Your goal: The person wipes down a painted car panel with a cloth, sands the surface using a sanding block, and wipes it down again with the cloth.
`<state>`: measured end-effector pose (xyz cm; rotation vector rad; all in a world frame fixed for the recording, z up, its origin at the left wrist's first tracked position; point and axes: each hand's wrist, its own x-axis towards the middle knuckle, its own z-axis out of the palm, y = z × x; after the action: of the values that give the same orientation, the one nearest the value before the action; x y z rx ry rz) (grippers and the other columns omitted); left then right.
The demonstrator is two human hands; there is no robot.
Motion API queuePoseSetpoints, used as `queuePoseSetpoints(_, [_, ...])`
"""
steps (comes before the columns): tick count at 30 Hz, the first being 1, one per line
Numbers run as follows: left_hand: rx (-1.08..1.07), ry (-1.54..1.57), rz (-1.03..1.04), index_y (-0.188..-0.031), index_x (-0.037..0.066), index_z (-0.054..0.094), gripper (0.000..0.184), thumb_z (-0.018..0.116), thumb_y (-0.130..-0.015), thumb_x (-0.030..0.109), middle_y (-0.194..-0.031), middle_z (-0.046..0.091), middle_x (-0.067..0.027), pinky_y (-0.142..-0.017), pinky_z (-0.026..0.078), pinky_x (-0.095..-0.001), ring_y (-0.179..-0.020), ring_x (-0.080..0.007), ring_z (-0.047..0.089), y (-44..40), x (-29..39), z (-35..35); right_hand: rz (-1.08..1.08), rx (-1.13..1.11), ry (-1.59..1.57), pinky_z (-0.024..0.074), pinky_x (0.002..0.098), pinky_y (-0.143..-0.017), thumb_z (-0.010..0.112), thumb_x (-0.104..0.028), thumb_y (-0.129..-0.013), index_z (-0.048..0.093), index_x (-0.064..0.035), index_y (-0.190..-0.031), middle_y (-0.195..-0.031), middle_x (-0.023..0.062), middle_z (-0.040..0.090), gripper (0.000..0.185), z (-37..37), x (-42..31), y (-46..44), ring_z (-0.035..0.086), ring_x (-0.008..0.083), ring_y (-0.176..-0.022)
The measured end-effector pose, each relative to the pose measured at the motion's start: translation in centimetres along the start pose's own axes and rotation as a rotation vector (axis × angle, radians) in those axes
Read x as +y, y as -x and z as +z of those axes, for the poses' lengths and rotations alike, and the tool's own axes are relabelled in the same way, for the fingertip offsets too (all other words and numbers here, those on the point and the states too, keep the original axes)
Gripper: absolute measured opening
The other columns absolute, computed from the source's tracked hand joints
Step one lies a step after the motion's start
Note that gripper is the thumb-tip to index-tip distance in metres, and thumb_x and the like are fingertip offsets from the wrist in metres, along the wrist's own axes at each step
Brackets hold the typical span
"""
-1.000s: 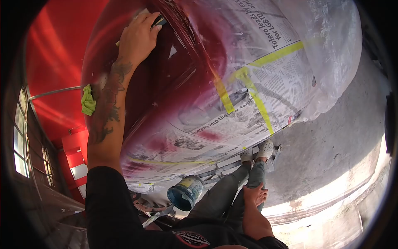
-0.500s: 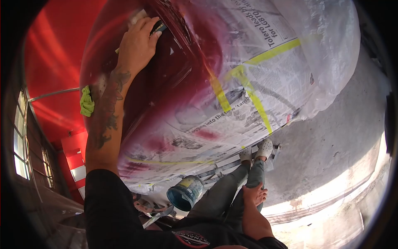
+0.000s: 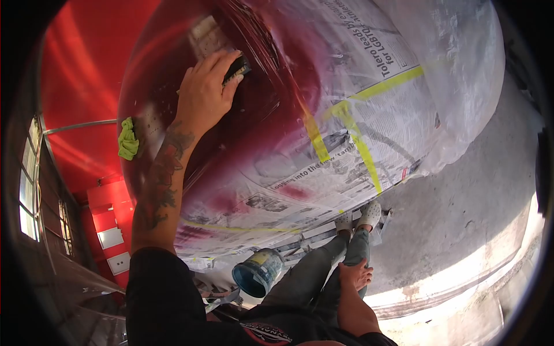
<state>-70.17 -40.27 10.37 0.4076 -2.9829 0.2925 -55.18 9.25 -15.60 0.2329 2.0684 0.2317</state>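
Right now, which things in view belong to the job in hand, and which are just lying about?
In the job:
dark block, held in the left hand
dark red panel beneath it
newspaper and yellow tape masking

Seemingly just lying about, untouched:
green cloth
blue bucket

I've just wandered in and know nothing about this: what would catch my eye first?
Probably the glossy dark-red panel in the upper middle of the view, where the left hand holds a small dark block against it. To the right, newspaper with bright yellow tape stands out, red-stained where it borders the panel. A crumpled lime-green cloth also pops at the panel's left edge.
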Motion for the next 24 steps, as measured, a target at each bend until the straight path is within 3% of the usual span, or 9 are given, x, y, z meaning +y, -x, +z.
queuePoseSetpoints(3, [0.001, 0.009, -0.170, -0.136, 0.013, 0.062, 0.044, 0.071, -0.093, 0.019, -0.128, 0.064, -0.0058, -0.098, 0.049, -0.0444, -0.117, -0.0301, 0.063, -4.2, -4.7, 1.2, 0.003, -0.002, 0.006, 0.0412, 0.0444, -0.104, 0.087, -0.051, -0.064, 0.044, -0.0196, -0.146, -0.128, 0.0159, 0.050, 0.098, -0.4, 0.0, 0.2, 0.053, 0.0351, -0.122])
queuePoseSetpoints(6, [0.044, 0.124, -0.187, -0.135, 0.012, 0.062, 0.043, 0.071, -0.093, 0.020, -0.128, 0.065, -0.0059, -0.100, 0.049, -0.0449, -0.118, -0.0304, 0.063, -4.4, -4.7, 1.8, 0.003, 0.003, 0.001, 0.0410, 0.0438, -0.104, 0.087, -0.051, -0.063, 0.044, -0.0196, -0.146, -0.128, 0.0157, 0.050, 0.099, -0.3, 0.1, 0.2, 0.053, 0.0349, -0.122])
queuePoseSetpoints(10, [0.013, 0.035, -0.053, -0.134, 0.012, 0.063, 0.039, 0.067, -0.096, 0.023, -0.130, 0.065, -0.0102, -0.100, 0.050, -0.0465, -0.121, -0.0330, 0.061, -1.4, -1.8, 0.8, 0.004, 0.011, 0.003, 0.0410, 0.0440, -0.104, 0.087, -0.051, -0.063, 0.044, -0.0194, -0.147, -0.129, 0.0158, 0.050, 0.099, -0.2, -0.1, 0.0, 0.054, 0.0350, -0.121])
queuePoseSetpoints(13, [-0.019, 0.078, -0.204, -0.133, 0.013, 0.064, 0.039, 0.068, -0.096, 0.024, -0.133, 0.063, -0.0105, -0.100, 0.051, -0.0466, -0.123, -0.0333, 0.060, -4.3, -3.9, 0.9, -0.002, 0.019, 0.016, 0.0411, 0.0442, -0.104, 0.087, -0.051, -0.064, 0.044, -0.0194, -0.147, -0.128, 0.0158, 0.051, 0.098, -0.2, -0.2, 0.0, 0.054, 0.0354, -0.121])
queuePoseSetpoints(24, [0.016, -0.010, -0.103, -0.134, 0.012, 0.063, 0.041, 0.067, -0.096, 0.025, -0.129, 0.065, -0.0085, -0.101, 0.050, -0.0476, -0.122, -0.0313, 0.061, -6.1, -5.8, 2.2, -0.020, 0.020, 0.012, 0.0417, 0.0450, -0.103, 0.087, -0.051, -0.064, 0.045, -0.0183, -0.146, -0.129, 0.0170, 0.051, 0.098, -0.2, -0.1, -0.1, 0.054, 0.0364, -0.120])
